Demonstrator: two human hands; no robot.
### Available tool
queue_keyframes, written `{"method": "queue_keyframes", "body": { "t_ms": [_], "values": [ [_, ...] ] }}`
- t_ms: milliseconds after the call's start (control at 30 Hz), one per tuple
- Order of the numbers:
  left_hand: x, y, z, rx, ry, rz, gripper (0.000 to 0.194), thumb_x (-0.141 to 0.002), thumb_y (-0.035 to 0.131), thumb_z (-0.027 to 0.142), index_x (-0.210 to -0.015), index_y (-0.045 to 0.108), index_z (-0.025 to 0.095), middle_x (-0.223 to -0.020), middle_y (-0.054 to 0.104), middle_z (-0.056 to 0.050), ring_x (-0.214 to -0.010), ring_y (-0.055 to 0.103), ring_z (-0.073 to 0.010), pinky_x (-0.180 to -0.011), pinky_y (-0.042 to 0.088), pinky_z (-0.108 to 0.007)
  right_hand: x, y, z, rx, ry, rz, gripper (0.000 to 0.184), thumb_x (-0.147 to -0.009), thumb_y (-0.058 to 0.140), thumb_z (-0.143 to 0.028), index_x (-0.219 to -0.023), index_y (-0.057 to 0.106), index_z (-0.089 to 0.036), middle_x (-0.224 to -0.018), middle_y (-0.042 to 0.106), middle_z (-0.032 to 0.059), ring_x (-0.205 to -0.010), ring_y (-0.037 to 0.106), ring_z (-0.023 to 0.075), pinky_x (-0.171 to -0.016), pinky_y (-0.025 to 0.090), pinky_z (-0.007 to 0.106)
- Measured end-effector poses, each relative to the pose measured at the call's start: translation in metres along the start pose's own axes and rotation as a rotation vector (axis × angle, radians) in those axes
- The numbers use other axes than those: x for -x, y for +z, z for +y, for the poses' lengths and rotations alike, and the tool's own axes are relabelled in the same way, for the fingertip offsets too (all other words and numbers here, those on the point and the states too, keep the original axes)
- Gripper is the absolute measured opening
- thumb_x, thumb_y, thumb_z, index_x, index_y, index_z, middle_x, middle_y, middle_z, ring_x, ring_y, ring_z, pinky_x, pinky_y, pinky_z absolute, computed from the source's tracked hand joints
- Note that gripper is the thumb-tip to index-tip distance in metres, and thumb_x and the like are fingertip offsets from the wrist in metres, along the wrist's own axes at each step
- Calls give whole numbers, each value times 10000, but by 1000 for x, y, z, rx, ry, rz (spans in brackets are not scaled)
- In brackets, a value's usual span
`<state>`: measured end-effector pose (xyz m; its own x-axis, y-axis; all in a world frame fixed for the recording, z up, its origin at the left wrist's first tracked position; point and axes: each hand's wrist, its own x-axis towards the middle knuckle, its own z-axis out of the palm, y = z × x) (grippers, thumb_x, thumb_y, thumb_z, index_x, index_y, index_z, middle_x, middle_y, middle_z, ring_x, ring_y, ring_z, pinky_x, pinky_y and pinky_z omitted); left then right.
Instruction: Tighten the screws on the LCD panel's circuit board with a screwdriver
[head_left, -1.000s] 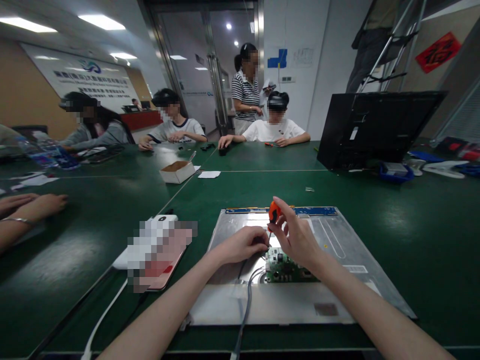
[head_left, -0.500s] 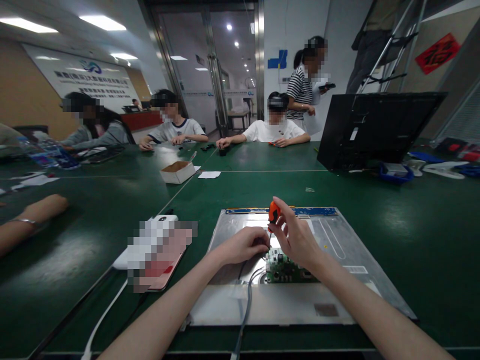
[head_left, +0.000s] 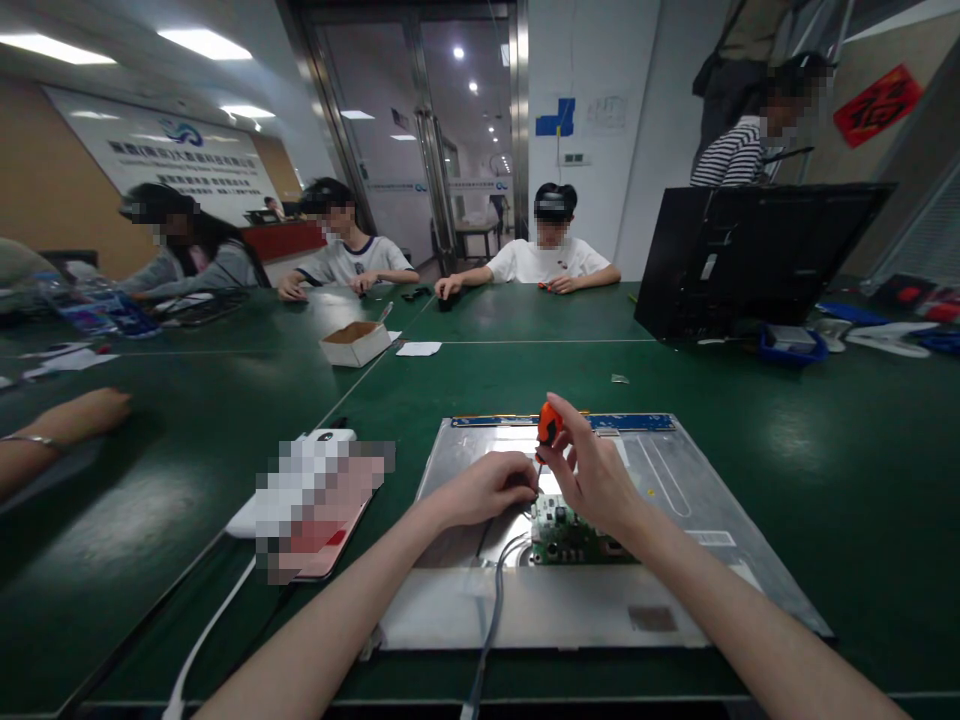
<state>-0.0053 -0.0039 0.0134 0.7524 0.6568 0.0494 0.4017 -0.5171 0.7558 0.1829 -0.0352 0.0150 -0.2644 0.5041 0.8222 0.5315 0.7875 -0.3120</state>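
Note:
An orange and black screwdriver (head_left: 550, 425) stands nearly upright in my right hand (head_left: 596, 475), its shaft pointing down at the left upper corner of a green circuit board (head_left: 574, 540). The board lies on a flat metal display panel (head_left: 517, 610). Close beside the shaft, my left hand (head_left: 495, 485) has its fingertips pinched together at the board's edge; what they hold, if anything, is hidden. A grey cable (head_left: 496, 600) runs from the board's left side over the panel toward me.
Left of the panel lie a white device (head_left: 247, 515) and a pink phone (head_left: 352, 520). An open box (head_left: 354, 345) stands further back. A black monitor (head_left: 757, 260) stands at the far right. Another person's arm (head_left: 67, 430) rests at left; several people sit across the table (head_left: 480, 385).
My hands and the screwdriver stay almost in place. The standing person in stripes has moved right, behind the monitor. The other person's hand at left has shifted slightly left.

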Motion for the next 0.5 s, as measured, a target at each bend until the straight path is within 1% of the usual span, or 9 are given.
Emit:
{"method": "queue_keyframes", "body": {
  "t_ms": [233, 333, 500],
  "values": [
    [0, 0, -1, 10, -3, -6, 82, -852, 600, 76, -839, 602, 158, -794, 652, -6, -734, 594, -156, -713, 469, -265, 0, 0, 0, -3, -2, -9, 614, -979, 441, -178, -1535, 190, -248, -805, 624, 19, -453, 478, 103, -414, 383, 219],
    [0, 1, -3, 14, 1, -4, 75, -852, 609, 85, -832, 608, 157, -778, 648, -1, -721, 591, -153, -716, 469, -267, 0, 0, 1, -2, 2, -10, 618, -980, 449, -185, -1535, 187, -249, -803, 625, 17, -465, 490, 106, -423, 398, 220],
    [-1, 2, -6, 24, 12, -3, 79, -853, 606, 82, -850, 626, 158, -797, 660, -3, -749, 603, -157, -741, 476, -272, 1, 2, 2, -1, 14, -3, 628, -978, 466, -204, -1538, 187, -256, -793, 624, 15, -524, 547, 133, -452, 449, 232]
  ]
}}
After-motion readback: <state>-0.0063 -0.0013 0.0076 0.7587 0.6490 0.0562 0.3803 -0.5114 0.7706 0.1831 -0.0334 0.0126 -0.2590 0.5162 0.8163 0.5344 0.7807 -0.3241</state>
